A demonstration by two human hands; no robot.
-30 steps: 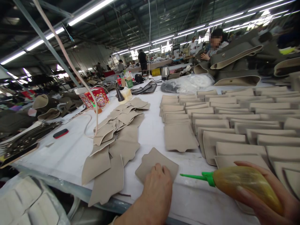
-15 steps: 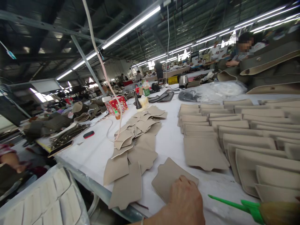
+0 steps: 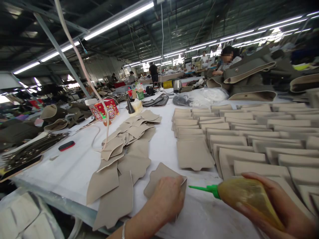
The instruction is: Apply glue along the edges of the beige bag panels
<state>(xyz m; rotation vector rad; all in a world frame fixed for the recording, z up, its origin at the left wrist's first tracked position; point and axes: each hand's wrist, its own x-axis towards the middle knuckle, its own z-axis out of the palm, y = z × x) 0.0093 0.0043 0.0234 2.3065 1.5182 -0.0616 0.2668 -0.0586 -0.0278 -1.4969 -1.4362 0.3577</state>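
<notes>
My left hand [image 3: 167, 196] is closed on the right-hand edge of a taupe leather-like piece [image 3: 156, 177], lifting that edge a little off the white tabletop. In my right hand [image 3: 286, 207] lies a squeeze bottle of amber glue [image 3: 245, 196], its thin green nozzle [image 3: 203, 188] pointing left, a short gap from the piece. Left of my left hand, loose flat pieces [image 3: 117, 199] overlap in a long heap. Rows of folded pieces [image 3: 239, 139] stand to the right, with one panel [image 3: 194, 154] lying flat at their near left end.
A red patterned box [image 3: 106, 109] and a pale container with a black cone [image 3: 136, 108] stand farther back. A hose [image 3: 83, 66] hangs down to the table. Clear plastic wrap [image 3: 206, 96] and dark bags [image 3: 251, 74] lie at the back right. A person [image 3: 225, 61] works beyond.
The view has turned to the right. My right hand and the glue bottle have come fully into view, the nozzle nearer the piece. My left hand now raises the piece's edge.
</notes>
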